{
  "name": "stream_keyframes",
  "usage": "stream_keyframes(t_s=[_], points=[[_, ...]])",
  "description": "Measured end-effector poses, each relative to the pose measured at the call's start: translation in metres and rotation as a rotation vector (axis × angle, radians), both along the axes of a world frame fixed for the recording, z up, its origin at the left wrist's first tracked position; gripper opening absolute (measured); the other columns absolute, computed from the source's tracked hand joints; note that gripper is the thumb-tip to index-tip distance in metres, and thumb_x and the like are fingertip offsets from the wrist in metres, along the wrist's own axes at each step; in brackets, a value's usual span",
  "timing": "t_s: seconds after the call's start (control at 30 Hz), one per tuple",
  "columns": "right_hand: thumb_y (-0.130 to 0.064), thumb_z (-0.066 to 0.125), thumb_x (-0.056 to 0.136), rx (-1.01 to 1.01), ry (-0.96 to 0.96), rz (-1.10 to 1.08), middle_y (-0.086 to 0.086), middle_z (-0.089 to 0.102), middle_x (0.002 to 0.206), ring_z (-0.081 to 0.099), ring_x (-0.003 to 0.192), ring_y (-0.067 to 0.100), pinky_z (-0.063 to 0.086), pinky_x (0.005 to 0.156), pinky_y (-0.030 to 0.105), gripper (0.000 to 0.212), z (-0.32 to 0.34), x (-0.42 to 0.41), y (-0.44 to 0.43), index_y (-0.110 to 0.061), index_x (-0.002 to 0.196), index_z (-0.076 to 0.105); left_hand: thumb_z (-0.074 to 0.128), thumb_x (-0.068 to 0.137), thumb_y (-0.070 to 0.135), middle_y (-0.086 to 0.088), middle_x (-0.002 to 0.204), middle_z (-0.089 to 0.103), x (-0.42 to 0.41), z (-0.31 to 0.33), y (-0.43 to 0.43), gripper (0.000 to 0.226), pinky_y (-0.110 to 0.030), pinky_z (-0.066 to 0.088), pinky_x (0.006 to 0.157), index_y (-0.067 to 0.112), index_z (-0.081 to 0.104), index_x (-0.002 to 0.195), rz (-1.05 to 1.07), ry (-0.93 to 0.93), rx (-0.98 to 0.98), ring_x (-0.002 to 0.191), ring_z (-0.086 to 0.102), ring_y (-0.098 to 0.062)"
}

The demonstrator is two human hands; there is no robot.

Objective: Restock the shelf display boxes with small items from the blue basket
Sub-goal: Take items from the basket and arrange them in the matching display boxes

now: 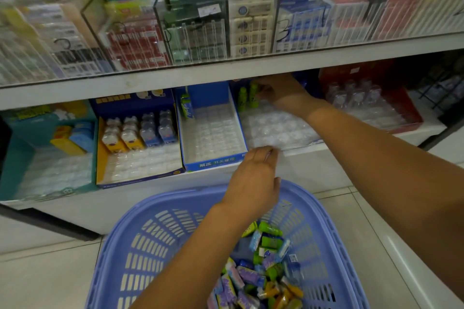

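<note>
A blue basket (140, 241) stands on the floor in front of me, holding several small green, purple, blue and orange items (263, 266). My left hand (253, 178) hovers above the basket's far rim, fingers loosely curled with nothing visible in them. My right hand (278, 90) reaches deep into a display box with a clear plastic tray (276, 128) on the lower shelf, its fingers at two upright green items (247, 96) at the back. Whether it grips one is hidden. Left of that stands a blue display box (213, 160) with one green-and-white item (187, 105).
Further left on the lower shelf sit a yellow-and-blue box (140, 173) with several small bottles and a teal box (45, 158). A red box (376, 108) stands to the right. The upper shelf (226, 70) holds clear bins of packs and overhangs the boxes.
</note>
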State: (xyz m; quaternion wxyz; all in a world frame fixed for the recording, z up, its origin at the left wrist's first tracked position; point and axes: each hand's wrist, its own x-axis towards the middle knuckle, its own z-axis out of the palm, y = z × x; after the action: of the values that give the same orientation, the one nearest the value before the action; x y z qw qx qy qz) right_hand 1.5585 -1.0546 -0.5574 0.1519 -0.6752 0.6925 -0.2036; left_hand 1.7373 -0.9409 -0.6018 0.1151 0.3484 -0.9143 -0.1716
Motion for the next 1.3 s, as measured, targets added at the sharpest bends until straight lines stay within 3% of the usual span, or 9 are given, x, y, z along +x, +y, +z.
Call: stream_keyframes(t_s=[0.33, 0.67, 0.8, 0.9, 0.93, 1.0, 1.13, 1.2, 1.3], points=[[-0.017, 0.056, 0.094, 0.073, 0.081, 0.116, 0.006, 0.056, 0.131, 0.050, 0.121, 0.021, 0.032, 0.100, 0.020, 0.039, -0.007, -0.013, -0.014, -0.014, 0.132, 0.053, 0.050, 0.095, 0.025, -0.005, 0.149, 0.033, -0.001, 0.000, -0.005, 0.056, -0.025, 0.026, 0.110, 0.008, 0.031, 0.145, -0.017, 0.030, 0.023, 0.138, 0.026, -0.020], [-0.010, 0.055, 0.092, 0.136, -0.009, 0.001, 0.008, 0.052, 0.135, 0.050, 0.122, 0.023, 0.033, 0.084, 0.010, 0.049, -0.007, -0.002, -0.001, -0.017, 0.139, 0.045, 0.046, 0.097, 0.026, -0.005, 0.154, 0.028, -0.004, 0.008, -0.005, 0.057, -0.024, 0.021, 0.112, 0.009, 0.027, 0.148, 0.000, -0.040, 0.066, 0.141, 0.023, -0.019], [-0.015, 0.066, 0.086, 0.052, -0.225, -0.117, 0.007, 0.058, 0.124, 0.059, 0.109, 0.020, 0.043, 0.087, 0.019, 0.068, 0.001, 0.015, 0.040, -0.017, 0.145, 0.033, 0.046, 0.098, 0.020, -0.004, 0.147, 0.041, 0.012, 0.005, 0.011, 0.045, -0.031, 0.034, 0.107, 0.013, 0.040, 0.142, 0.018, 0.242, 0.151, 0.132, 0.039, -0.020], [-0.023, 0.072, 0.081, -0.010, -0.374, -0.239, 0.002, 0.064, 0.083, 0.064, 0.076, 0.020, 0.053, 0.070, 0.030, 0.028, 0.003, 0.035, 0.089, -0.012, 0.105, 0.063, 0.049, 0.096, 0.017, -0.009, 0.123, 0.059, 0.029, -0.026, 0.027, 0.029, -0.037, 0.047, 0.088, 0.011, 0.056, 0.124, 0.119, 0.322, 0.221, 0.108, 0.056, -0.026], [-0.027, 0.073, 0.080, 0.041, -0.408, -0.211, 0.002, 0.063, 0.071, 0.062, 0.065, 0.017, 0.054, 0.066, 0.034, 0.015, -0.002, 0.044, 0.110, -0.015, 0.086, 0.065, 0.048, 0.096, 0.017, -0.012, 0.115, 0.063, 0.035, -0.041, 0.030, 0.025, -0.038, 0.048, 0.083, 0.009, 0.059, 0.117, 0.152, 0.252, 0.287, 0.101, 0.059, -0.029], [-0.033, 0.074, 0.078, 0.225, -0.356, -0.130, 0.002, 0.062, 0.058, 0.059, 0.051, 0.010, 0.049, 0.061, 0.029, 0.022, -0.021, 0.065, 0.148, -0.015, 0.070, 0.065, 0.043, 0.096, 0.015, -0.019, 0.106, 0.065, 0.051, -0.076, 0.037, 0.023, -0.040, 0.048, 0.081, 0.003, 0.061, 0.106, 0.155, -0.054, 0.413, 0.098, 0.061, -0.034], [-0.034, 0.067, 0.083, 0.723, 0.134, 0.026, 0.013, 0.065, 0.086, 0.062, 0.085, 0.023, 0.047, 0.069, 0.030, 0.028, -0.098, 0.105, 0.183, -0.006, 0.086, 0.068, 0.041, 0.095, 0.011, -0.016, 0.130, 0.057, 0.101, -0.142, 0.056, 0.034, -0.030, 0.042, 0.089, 0.006, 0.057, 0.125, 0.057, -0.477, 0.633, 0.117, 0.053, -0.032], [-0.023, 0.066, 0.084, 0.792, 0.138, 0.001, 0.015, 0.059, 0.109, 0.057, 0.105, 0.028, 0.049, 0.081, 0.033, 0.031, -0.141, 0.114, 0.190, -0.005, 0.109, 0.060, 0.046, 0.091, 0.005, -0.010, 0.130, 0.058, 0.118, -0.162, 0.064, 0.039, -0.021, 0.043, 0.090, 0.011, 0.059, 0.127, 0.072, -0.429, 0.775, 0.118, 0.055, -0.030], [-0.007, 0.061, 0.086, 0.740, 0.111, -0.067, 0.019, 0.043, 0.138, 0.046, 0.125, 0.032, 0.042, 0.099, 0.037, 0.057, -0.186, 0.112, 0.193, -0.004, 0.137, 0.036, 0.058, 0.088, 0.018, -0.013, 0.131, 0.055, 0.131, -0.182, 0.078, 0.042, -0.035, 0.045, 0.099, 0.011, 0.053, 0.129, 0.137, -0.409, 0.850, 0.119, 0.054, -0.031]])
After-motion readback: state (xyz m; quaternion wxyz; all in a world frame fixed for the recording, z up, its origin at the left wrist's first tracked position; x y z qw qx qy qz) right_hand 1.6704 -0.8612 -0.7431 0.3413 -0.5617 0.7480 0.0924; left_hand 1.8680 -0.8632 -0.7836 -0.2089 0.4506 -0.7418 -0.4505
